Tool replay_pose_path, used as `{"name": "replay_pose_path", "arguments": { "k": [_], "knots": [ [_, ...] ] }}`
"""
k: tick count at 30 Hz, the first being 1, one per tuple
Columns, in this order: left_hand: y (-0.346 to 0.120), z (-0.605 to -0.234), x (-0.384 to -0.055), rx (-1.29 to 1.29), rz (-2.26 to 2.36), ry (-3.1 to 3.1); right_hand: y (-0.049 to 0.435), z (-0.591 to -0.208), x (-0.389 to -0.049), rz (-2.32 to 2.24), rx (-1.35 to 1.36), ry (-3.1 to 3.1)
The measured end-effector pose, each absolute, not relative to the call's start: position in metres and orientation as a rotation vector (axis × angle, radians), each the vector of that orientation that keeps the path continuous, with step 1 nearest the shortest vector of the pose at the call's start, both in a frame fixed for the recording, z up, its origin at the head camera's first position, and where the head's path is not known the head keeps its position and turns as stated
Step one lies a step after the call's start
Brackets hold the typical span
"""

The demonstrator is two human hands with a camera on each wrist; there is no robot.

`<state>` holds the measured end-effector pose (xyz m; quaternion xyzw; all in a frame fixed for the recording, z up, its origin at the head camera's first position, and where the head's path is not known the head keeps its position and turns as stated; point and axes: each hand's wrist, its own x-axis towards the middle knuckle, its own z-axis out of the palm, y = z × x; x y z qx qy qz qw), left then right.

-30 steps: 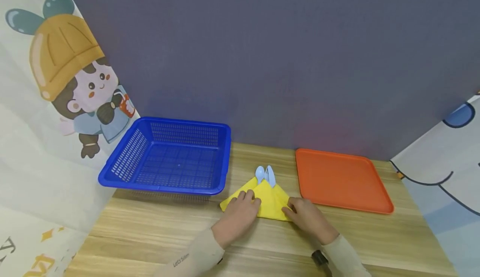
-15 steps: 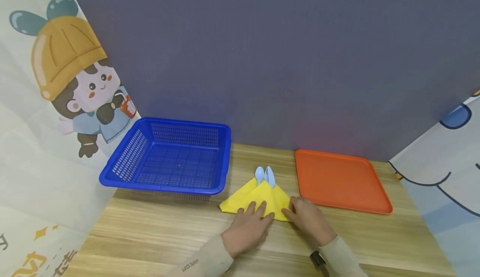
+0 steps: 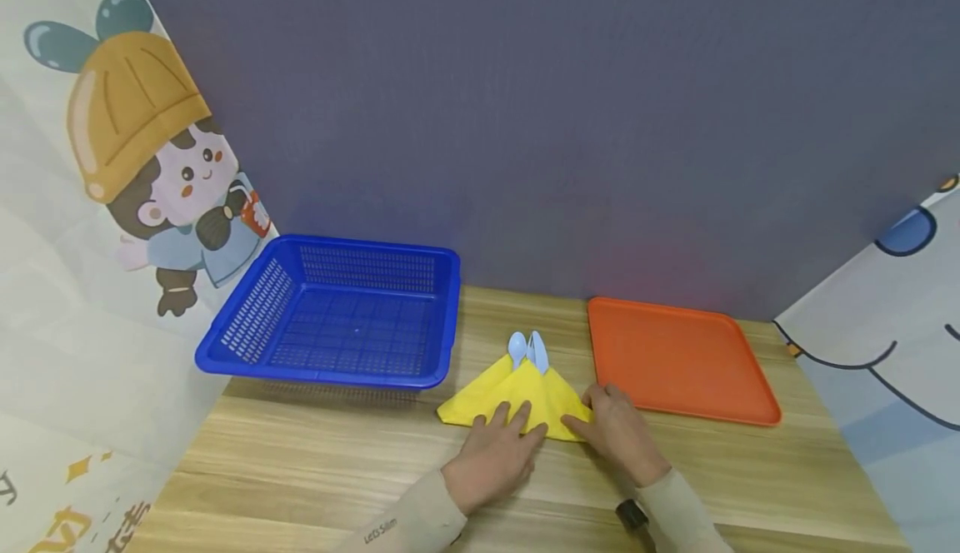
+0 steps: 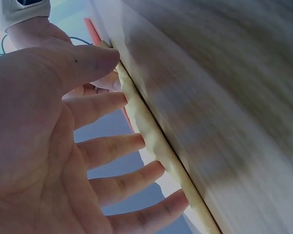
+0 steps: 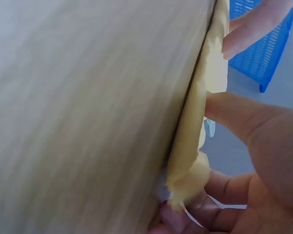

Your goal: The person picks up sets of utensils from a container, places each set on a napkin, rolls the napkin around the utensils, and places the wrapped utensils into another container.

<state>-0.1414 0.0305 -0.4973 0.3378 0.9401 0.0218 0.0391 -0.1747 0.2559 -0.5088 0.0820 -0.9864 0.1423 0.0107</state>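
Observation:
A yellow cloth napkin (image 3: 478, 397) lies folded on the wooden table, its long edge toward me. From its top stick out a light-blue spoon (image 3: 517, 345) and knife (image 3: 541, 353), with a fork partly hidden between them; their lower parts are under the cloth. My left hand (image 3: 493, 457) rests with spread, straight fingers on the napkin's near edge. At the right corner my right hand (image 3: 619, 436) holds the cloth between thumb and fingers. In the right wrist view, the thumb presses the napkin (image 5: 187, 131) and the other fingers curl about its end.
A blue perforated basket (image 3: 442, 353) stands at the back left. To the right of the napkin lies an orange tray (image 3: 682, 361). A grey partition (image 3: 525, 120) rises behind the table (image 3: 300, 470), and printed curtains hang at both sides.
My left hand has shifted right and toward me, from the napkin's left fold to its near edge, with its fingers spreading. My right hand's fingers have moved slightly at the right corner.

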Motion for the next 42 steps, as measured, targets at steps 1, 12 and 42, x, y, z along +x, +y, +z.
{"name": "replay_pose_path", "arguments": {
  "k": [1,12,42],
  "knots": [
    [0.031,-0.497,-0.141,1.035,0.068,2.882,0.256,-0.509,-0.175,0.471,0.243,-3.092],
    [0.034,-0.496,-0.142,1.002,0.071,2.873,0.259,-0.503,-0.175,0.707,0.108,-3.21],
    [0.034,-0.491,-0.145,1.029,0.015,2.854,0.243,-0.495,-0.163,1.586,0.222,-2.891]
  ]
}}
